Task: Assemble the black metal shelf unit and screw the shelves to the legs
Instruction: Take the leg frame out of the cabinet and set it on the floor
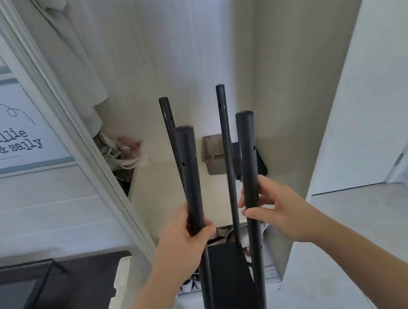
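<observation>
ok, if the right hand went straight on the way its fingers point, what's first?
The right hand, curled round the near right leg, points left. Its fingertips would probably meet the far right leg first, though depth is unclear; beyond that, the left hand gripping the near left leg.

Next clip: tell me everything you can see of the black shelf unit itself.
The shelf unit is matte black, metal by its look: four round tube legs standing upright, with small holes along them, and one flat shelf panel low between them. The left hand grips the near left leg; the right hand holds the near right leg.
</observation>
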{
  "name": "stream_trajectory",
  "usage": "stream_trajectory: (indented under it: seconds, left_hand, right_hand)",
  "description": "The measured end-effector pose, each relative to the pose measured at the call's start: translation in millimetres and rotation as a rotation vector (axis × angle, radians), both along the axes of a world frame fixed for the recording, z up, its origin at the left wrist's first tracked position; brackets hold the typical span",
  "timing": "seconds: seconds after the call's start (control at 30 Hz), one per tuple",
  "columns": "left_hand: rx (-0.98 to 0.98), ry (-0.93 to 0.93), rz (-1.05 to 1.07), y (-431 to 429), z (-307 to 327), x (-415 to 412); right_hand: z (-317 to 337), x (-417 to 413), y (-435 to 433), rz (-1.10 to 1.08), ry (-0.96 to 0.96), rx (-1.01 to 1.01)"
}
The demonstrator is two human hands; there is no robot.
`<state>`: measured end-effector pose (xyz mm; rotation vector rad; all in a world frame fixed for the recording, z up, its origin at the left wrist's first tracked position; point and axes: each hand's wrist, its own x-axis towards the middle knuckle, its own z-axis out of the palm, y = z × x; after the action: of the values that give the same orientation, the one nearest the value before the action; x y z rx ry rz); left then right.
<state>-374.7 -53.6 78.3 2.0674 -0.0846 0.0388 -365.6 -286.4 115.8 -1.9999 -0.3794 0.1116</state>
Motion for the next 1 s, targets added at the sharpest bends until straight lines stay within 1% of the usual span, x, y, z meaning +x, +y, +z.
stream_trajectory:
  seconds: [0.17, 0.33, 0.53, 0.7, 0.8, 0.9, 0.97, 1.0]
  left_hand:
    - [0.025, 0.069, -0.159, 18.8, -22.7, -33.6]
    - [0.082, 0.102, -0.287, 11.2, -43.6, -61.4]
    - [0.11, 0.181, -0.474, -28.8, -68.1, -84.6]
    - [0.144, 0.215, -0.629, -87.3, -79.0, -96.0]
    - [0.126, 0.187, -0.629, -133.0, -69.7, -103.1]
    - [0.032, 0.144, -0.583, -184.0, -47.5, -117.3]
    - [0.018, -0.022, -0.498, -215.3, -31.7, -132.8]
    - [-0.023, -0.111, -0.485, -229.5, -23.6, -142.0]
  right_hand:
    - [-29.2, -71.1, 13.3, -0.153, 0.087, 0.019]
    - [-51.0, -137.0, 12.8, -0.3, 0.134, 0.013]
    - [-73.5, -208.7, -12.2, -0.499, 0.208, -0.037]
    - [-84.9, -264.1, -45.3, -0.652, 0.227, -0.041]
    - [-94.0, -290.0, -66.5, -0.726, 0.234, -0.082]
    - [-102.0, -311.8, -90.0, -0.789, 0.254, -0.122]
    - [-105.6, -324.6, -108.8, -0.831, 0.243, -0.143]
    - [-107.0, -330.4, -118.2, -0.855, 0.239, -0.159]
